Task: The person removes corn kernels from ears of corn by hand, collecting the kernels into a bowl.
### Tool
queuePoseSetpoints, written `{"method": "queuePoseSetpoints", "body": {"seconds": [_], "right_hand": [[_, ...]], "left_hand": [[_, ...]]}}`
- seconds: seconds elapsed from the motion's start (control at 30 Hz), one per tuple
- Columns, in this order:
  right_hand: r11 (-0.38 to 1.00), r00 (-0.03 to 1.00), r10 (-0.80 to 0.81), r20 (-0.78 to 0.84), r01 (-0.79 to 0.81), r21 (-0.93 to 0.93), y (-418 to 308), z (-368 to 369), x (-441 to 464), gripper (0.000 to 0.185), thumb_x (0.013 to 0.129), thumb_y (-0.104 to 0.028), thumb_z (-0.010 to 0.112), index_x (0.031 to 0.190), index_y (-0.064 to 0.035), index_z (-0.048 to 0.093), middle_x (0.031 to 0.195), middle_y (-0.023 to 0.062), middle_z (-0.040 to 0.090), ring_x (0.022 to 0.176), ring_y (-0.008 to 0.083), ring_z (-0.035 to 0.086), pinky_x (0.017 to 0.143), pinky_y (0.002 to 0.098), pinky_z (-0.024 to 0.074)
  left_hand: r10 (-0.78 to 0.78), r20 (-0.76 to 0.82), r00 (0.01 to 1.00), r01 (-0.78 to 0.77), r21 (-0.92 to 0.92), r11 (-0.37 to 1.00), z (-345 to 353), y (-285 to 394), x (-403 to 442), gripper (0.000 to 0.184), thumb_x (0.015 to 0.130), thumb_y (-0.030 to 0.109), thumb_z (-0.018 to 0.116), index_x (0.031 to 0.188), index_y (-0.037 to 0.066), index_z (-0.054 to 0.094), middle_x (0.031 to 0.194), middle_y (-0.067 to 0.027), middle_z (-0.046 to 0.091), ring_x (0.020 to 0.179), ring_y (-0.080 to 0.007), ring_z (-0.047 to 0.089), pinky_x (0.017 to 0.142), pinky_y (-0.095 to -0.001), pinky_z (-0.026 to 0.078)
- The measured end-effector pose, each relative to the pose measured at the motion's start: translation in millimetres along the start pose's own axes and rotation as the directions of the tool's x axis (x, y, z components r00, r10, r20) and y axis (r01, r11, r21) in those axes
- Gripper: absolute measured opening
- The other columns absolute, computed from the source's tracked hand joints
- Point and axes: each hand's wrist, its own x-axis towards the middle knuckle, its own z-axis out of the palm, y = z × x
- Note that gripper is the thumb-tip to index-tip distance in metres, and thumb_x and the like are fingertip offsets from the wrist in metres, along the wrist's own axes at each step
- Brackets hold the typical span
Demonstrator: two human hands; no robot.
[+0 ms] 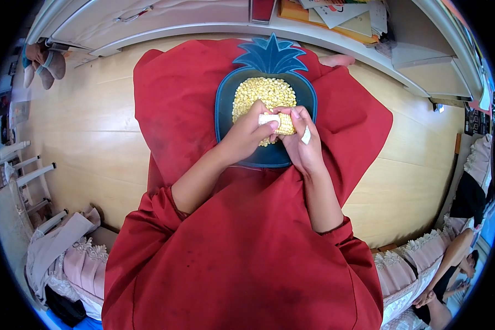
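Observation:
Both of my hands are closed around a corn cob (284, 124), partly stripped of kernels. Its left end is pale and bare, while rows of yellow kernels remain on the rest. My left hand (246, 133) grips the bare end, its thumb pressed by the kernels' edge. My right hand (308, 151) holds the other end with bent fingers; a small white piece (306, 135), whose nature I cannot make out, shows against its palm. Below the cob lies a heap of loose corn kernels (264, 91) in a dark teal pineapple-shaped tray (272, 56).
Red cloth (253, 236) covers my arms and lap, under the tray. A white cabinet (187, 16) with papers (341, 14) runs along the far side. A pale chair (36, 175) stands left. Another person's leg (451, 256) shows at lower right, by a lace-trimmed seat.

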Motion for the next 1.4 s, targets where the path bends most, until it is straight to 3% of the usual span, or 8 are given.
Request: {"method": "queuePoseSetpoints", "body": {"seconds": [0.07, 0.17, 0.37, 0.47, 0.87, 0.97, 1.07, 1.4], "right_hand": [[1.000, 1.000, -0.015, 0.008, 0.015, 0.002, 0, 0, 0, 0.022, 0.103, -0.028, 0.046, 0.105, -0.0069, 0.051, 0.116, 0.0129, 0.059, 0.095, 0.0232, 0.059, 0.076, 0.0387, 0.0499], [1.000, 1.000, -0.019, 0.018, 0.019, 0.002, -2, 1, -1, 0.022, 0.103, -0.028, 0.046, 0.106, -0.0066, 0.051, 0.116, 0.0126, 0.058, 0.097, 0.0232, 0.059, 0.077, 0.0390, 0.0501], [1.000, 0.999, -0.018, -0.048, 0.017, -0.011, 2, 0, 0, 0.024, 0.103, -0.029, 0.046, 0.108, -0.0058, 0.051, 0.117, 0.0128, 0.058, 0.099, 0.0237, 0.058, 0.080, 0.0390, 0.0497], [1.000, 0.999, 0.002, -0.041, -0.003, -0.007, 1, 0, 0, 0.024, 0.103, -0.029, 0.046, 0.107, -0.0058, 0.051, 0.117, 0.0132, 0.058, 0.098, 0.0238, 0.058, 0.080, 0.0390, 0.0495], [1.000, 1.000, -0.010, -0.014, 0.010, -0.003, 0, 0, 1, 0.023, 0.104, -0.029, 0.045, 0.108, -0.0065, 0.050, 0.113, 0.0135, 0.059, 0.093, 0.0234, 0.059, 0.075, 0.0387, 0.0497], [1.000, 1.000, -0.017, -0.011, 0.017, -0.009, 0, 0, 1, 0.023, 0.103, -0.029, 0.045, 0.108, -0.0063, 0.050, 0.113, 0.0131, 0.059, 0.092, 0.0234, 0.059, 0.074, 0.0384, 0.0496], [1.000, 1.000, -0.023, -0.015, 0.023, -0.014, -1, 0, 1, 0.024, 0.103, -0.029, 0.046, 0.107, -0.0061, 0.051, 0.113, 0.0128, 0.059, 0.092, 0.0233, 0.059, 0.074, 0.0380, 0.0493], [1.000, 1.000, -0.025, -0.001, 0.025, 0.004, 0, -2, 1, 0.026, 0.103, -0.030, 0.046, 0.108, -0.0050, 0.051, 0.112, 0.0136, 0.059, 0.090, 0.0237, 0.059, 0.073, 0.0377, 0.0495]], "left_hand": [[0.003, -0.002, 1.000, -0.003, 0.008, 1.000, 0, 0, 0, 0.014, 0.100, 0.016, 0.052, 0.104, 0.007, 0.043, 0.087, -0.0031, 0.054, 0.078, -0.0076, 0.053, 0.068, -0.0230, 0.044], [-0.148, -0.003, 0.989, 0.144, -0.204, 0.968, -3, -4, 0, 0.016, 0.099, 0.017, 0.055, 0.104, 0.006, 0.044, 0.088, -0.0034, 0.055, 0.078, -0.0080, 0.054, 0.068, -0.0236, 0.045], [0.039, -0.049, 0.998, -0.027, 0.218, 0.976, 1, -8, 3, 0.027, 0.094, 0.018, 0.065, 0.104, 0.006, 0.044, 0.090, -0.0041, 0.059, 0.081, -0.0086, 0.057, 0.068, -0.0250, 0.047], [-0.038, -0.040, 0.998, 0.043, 0.145, 0.989, 0, -4, 2, 0.029, 0.092, 0.018, 0.068, 0.104, 0.006, 0.044, 0.089, -0.0043, 0.058, 0.082, -0.0085, 0.057, 0.069, -0.0252, 0.047], [0.021, -0.010, 1.000, -0.021, 0.021, 1.000, 0, -5, 1, 0.015, 0.100, 0.021, 0.050, 0.103, 0.007, 0.044, 0.082, -0.0028, 0.054, 0.072, -0.0070, 0.051, 0.063, -0.0230, 0.043], [-0.147, 0.011, 0.989, 0.146, -0.193, 0.970, -2, -1, 1, 0.016, 0.100, 0.021, 0.049, 0.106, 0.007, 0.042, 0.082, -0.0022, 0.052, 0.070, -0.0067, 0.048, 0.061, -0.0224, 0.041], [-0.158, 0.084, 0.984, 0.172, -0.192, 0.966, -7, 4, 0, 0.019, 0.100, 0.022, 0.049, 0.109, 0.008, 0.041, 0.084, -0.0024, 0.052, 0.070, -0.0066, 0.046, 0.061, -0.0224, 0.040], [-0.037, 0.027, 0.999, 0.037, 0.012, 0.999, 3, 1, -3, 0.022, 0.106, 0.030, 0.039, 0.111, 0.009, 0.042, 0.084, -0.0019, 0.053, 0.068, -0.0052, 0.046, 0.056, -0.0198, 0.038]]}}
